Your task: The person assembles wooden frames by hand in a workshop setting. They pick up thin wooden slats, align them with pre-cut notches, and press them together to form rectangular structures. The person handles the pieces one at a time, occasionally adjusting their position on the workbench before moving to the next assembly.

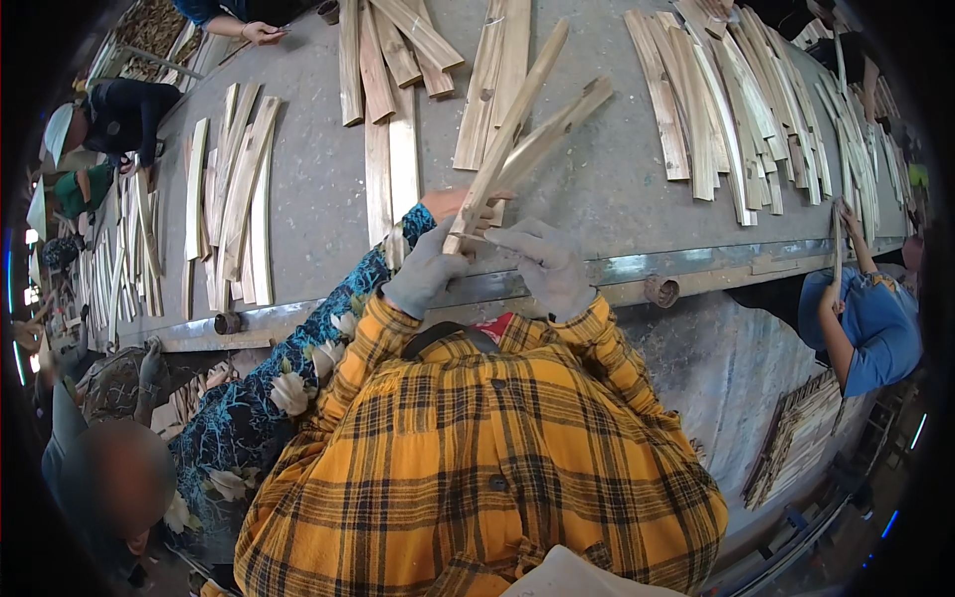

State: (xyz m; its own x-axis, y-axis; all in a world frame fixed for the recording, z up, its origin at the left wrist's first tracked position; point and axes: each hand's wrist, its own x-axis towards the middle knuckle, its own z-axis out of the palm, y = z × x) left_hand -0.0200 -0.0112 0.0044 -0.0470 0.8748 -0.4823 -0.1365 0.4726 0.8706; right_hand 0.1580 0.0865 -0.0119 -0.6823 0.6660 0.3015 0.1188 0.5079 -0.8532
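Observation:
My left hand [428, 271], in a grey glove, is closed around the near end of a long wooden strip [515, 129] that slants up and away to the right over the table. Close beside it, my right hand [545, 267], also gloved, has its fingers drawn together toward the strip's end. A thin sliver-like thing shows at those fingertips, too small to name. Another person's bare hand [456, 203], from a blue floral sleeve [338, 298] at my left, reaches just beyond my left hand. That hand is by a second wooden strip [559, 127], which crosses near the first.
A long grey table [328, 199] with a metal-faced front edge [686, 261] lies before me. Wooden strips lie in groups at left [234, 189], far middle [403, 149] and right [721, 99]. A person in blue [875, 328] works at right; others stand at left and across.

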